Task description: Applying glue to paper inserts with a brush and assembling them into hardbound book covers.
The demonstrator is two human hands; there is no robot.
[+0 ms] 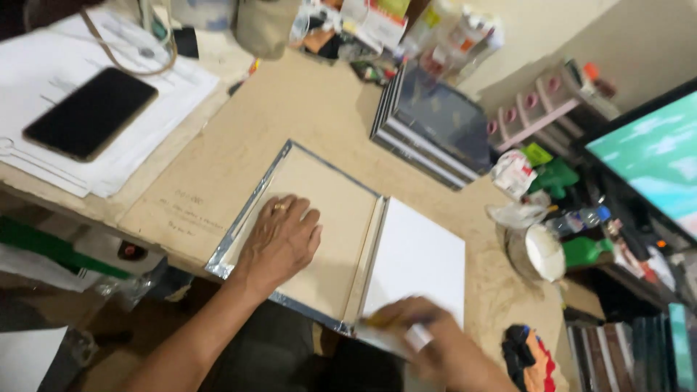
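**Head view: one hand flat on a framed board, the other blurred at its edge**

The head view looks down on a tan counter (319, 109) crowded along its far side. The left hand (279, 243) lies palm down, fingers (305, 218) spread open, pressing on a tan board in a silvery frame (323, 218); it grips nothing. Just right of those fingers lies a white sheet (417, 258), touching the frame's edge. The right hand (428, 345) is blurred at the sheet's near corner, closed around something small and pale with a yellowish bit; what it is I cannot tell.

Beyond the fingers stands a stack of dark frames (432, 127). To the right sits a round tub (541, 252) with white stuff in it, near crumpled wrappers and green bottles. Far left, a black phone (91, 112) rests on white papers (145, 87). A lit screen (653, 152) glows at the right.
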